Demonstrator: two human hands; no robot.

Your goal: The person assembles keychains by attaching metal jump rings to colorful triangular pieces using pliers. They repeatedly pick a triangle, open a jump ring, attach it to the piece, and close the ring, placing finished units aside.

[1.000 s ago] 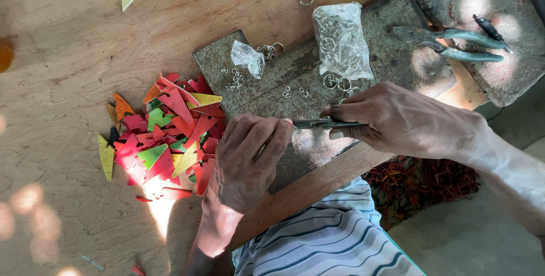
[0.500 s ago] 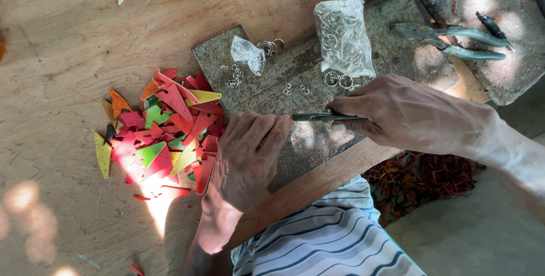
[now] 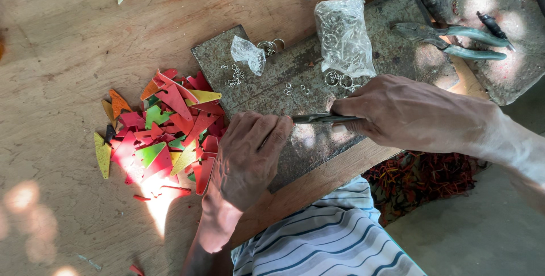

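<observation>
Your right hand is closed around a pair of slim pliers, whose tip points toward your left hand; that hand is curled shut over the metal plate, pinching something too small to make out. Just left of it lies the heap of red, green and yellow cut pieces on the wooden table. On the plate sit a clear bag of rings, a smaller crumpled bag, and a second pair of green-handled pliers.

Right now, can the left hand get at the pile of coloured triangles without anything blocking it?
Probably yes: the left hand lies right beside the pile of coloured triangles, with nothing between them, though its fingers are busy at the pliers.
</observation>
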